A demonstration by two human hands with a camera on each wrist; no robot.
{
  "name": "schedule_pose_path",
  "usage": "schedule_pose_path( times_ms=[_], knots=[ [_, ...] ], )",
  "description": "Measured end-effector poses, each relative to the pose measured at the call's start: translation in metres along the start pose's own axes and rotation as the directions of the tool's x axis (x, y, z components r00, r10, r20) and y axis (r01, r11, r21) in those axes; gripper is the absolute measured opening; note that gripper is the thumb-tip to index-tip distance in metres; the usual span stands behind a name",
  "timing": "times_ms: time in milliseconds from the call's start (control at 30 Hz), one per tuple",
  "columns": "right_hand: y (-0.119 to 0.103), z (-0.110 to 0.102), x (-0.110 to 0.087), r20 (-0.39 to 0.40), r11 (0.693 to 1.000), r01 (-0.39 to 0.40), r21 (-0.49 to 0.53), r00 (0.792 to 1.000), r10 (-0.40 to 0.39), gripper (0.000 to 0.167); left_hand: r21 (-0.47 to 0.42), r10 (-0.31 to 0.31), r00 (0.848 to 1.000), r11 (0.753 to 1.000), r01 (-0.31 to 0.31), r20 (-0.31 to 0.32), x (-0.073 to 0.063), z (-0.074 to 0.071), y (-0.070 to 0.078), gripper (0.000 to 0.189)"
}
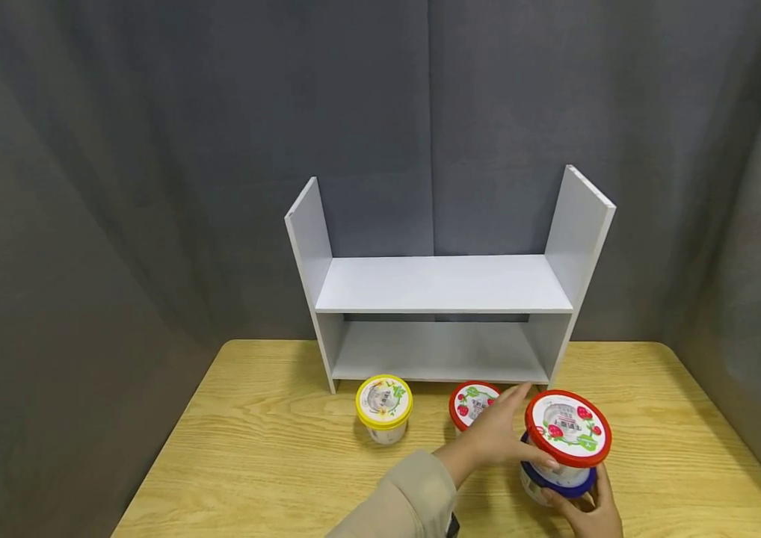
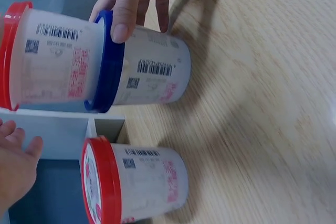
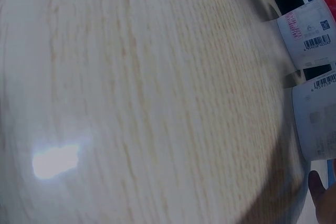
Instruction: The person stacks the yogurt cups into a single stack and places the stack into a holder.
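Gripping a white, round, blue-lidded tub (image 2: pixel 151 69) near its lid (image 2: pixel 112 64), the right hand (image 1: pixel 594 514) sat just below a white, round, red-lidded tub (image 1: pixel 567 430). That upper tub stood base-down on the blue lid, its axis roughly in line with the lower one's. It lay just right of the left hand (image 1: pixel 498 437), whose fingers (image 1: pixel 520 391) were spread wide; whether the thumb (image 1: pixel 545 457) touched it, I could not tell.

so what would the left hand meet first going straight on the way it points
The left hand would likely meet the red-lidded tub atop the blue-lidded tub; whether they touch now is unclear.
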State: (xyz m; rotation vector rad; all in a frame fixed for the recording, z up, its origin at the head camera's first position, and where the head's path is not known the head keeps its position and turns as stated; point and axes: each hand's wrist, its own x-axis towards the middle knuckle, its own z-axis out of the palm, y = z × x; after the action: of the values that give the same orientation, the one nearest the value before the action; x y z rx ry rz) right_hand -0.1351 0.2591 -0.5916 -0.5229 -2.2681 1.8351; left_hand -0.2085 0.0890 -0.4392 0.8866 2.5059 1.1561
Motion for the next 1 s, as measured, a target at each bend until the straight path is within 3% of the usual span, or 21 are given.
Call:
schedule_pose_path(
  times_ms=[367, 667, 1000],
  knots=[
    [-0.036, 0.006, -0.020, -0.032, 0.998, -0.035, 0.051, 0.999, 0.037, 0.096, -0.126, -0.124, 0.986, 0.986, 0.110, -0.114, -0.017, -0.010, -0.028, 0.097],
    [-0.038, 0.007, -0.018, -0.028, 0.997, -0.056, 0.047, 0.998, 0.058, 0.101, -0.201, -0.094, 0.978, 0.978, 0.056, -0.186, -0.029, -0.033, -0.045, 0.097],
    [-0.039, 0.006, -0.019, -0.021, 0.998, -0.048, 0.033, 0.999, 0.049, 0.102, -0.208, -0.131, 0.962, 0.975, 0.081, -0.238, -0.045, -0.053, -0.065, 0.096]
  ],
)
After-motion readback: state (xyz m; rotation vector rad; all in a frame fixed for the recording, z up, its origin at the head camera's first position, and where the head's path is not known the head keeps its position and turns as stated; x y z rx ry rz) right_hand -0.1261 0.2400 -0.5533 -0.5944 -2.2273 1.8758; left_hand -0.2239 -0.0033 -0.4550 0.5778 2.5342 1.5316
